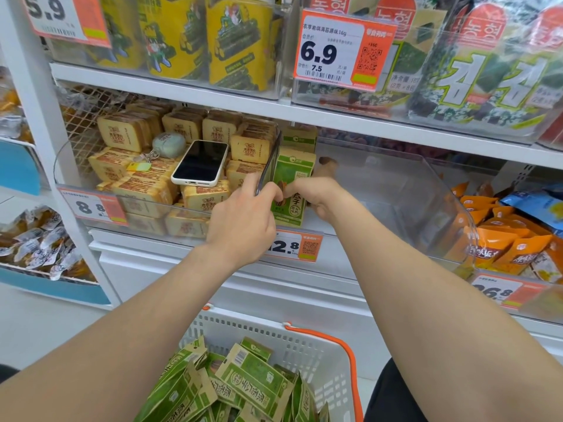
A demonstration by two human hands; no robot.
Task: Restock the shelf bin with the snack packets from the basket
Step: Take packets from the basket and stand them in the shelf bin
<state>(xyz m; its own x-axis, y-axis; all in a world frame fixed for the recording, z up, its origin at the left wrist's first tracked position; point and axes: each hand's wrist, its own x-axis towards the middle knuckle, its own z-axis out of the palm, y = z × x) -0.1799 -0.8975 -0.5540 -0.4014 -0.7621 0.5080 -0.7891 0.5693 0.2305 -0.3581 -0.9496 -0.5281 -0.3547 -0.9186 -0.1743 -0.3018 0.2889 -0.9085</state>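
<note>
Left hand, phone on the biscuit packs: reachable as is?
Probably yes. The phone lies uncovered on the biscuit packs, just up-left of the left hand, nothing between. But that hand holds the green packet and must let go first.

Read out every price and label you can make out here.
"6.9", "7.5": orange price tag, top shelf.
"5.9": top-left tag.
"8.8": biscuit-bin tag.
"2.8": middle tag, partly behind left hand.
"26.8": lower-right tag.
"김": seaweed bags.
"瓜子": green packet in right hand.
Smaller print: too small to read.
</note>
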